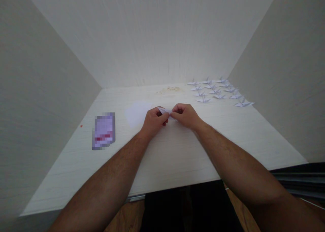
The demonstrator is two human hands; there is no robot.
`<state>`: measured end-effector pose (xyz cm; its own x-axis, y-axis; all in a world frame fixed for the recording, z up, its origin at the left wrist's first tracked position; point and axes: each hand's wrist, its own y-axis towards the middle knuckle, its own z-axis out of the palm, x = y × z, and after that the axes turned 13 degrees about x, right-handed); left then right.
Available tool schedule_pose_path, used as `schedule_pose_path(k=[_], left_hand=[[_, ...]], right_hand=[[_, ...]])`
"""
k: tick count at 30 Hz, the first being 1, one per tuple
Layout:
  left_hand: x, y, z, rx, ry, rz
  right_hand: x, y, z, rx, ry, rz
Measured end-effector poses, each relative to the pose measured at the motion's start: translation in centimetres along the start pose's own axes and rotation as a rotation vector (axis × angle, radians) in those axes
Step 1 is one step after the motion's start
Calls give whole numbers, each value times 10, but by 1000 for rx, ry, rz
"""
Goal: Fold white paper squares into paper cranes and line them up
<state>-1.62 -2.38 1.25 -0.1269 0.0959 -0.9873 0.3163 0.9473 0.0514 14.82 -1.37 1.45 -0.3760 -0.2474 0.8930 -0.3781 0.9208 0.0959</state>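
Note:
Between my two hands, above the middle of the white table, is a small piece of folded white paper (pixel 165 110). My left hand (pixel 155 118) pinches its left part between thumb and fingers. My right hand (pixel 185 115) grips the other end, thumb and index finger close to the left thumb. Fingers cover much of the paper, so its exact folded shape is hard to make out. Just left of my left hand lies a pale sheet of white paper (pixel 135 113), flat on the table.
Several folded white paper cranes (pixel 214 90) stand in rows at the back right of the table (pixel 175 161). A purple, pixelated flat object (pixel 103 130) lies at the left. Walls (pixel 165 39) enclose the table at the back and both sides.

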Motion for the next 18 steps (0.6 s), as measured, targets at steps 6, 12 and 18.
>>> schedule_pose_path(k=[6,12,18], left_hand=[[1,1,-1,-14,98,-40],[2,2,-3,-8,116,-25],[7,3,-6,19,90,4]], right_hand=[[0,-1,3,-38,-108,-36],[3,-3,3,-68,-148,-40],[4,-3,2,-61,-109,-35]])
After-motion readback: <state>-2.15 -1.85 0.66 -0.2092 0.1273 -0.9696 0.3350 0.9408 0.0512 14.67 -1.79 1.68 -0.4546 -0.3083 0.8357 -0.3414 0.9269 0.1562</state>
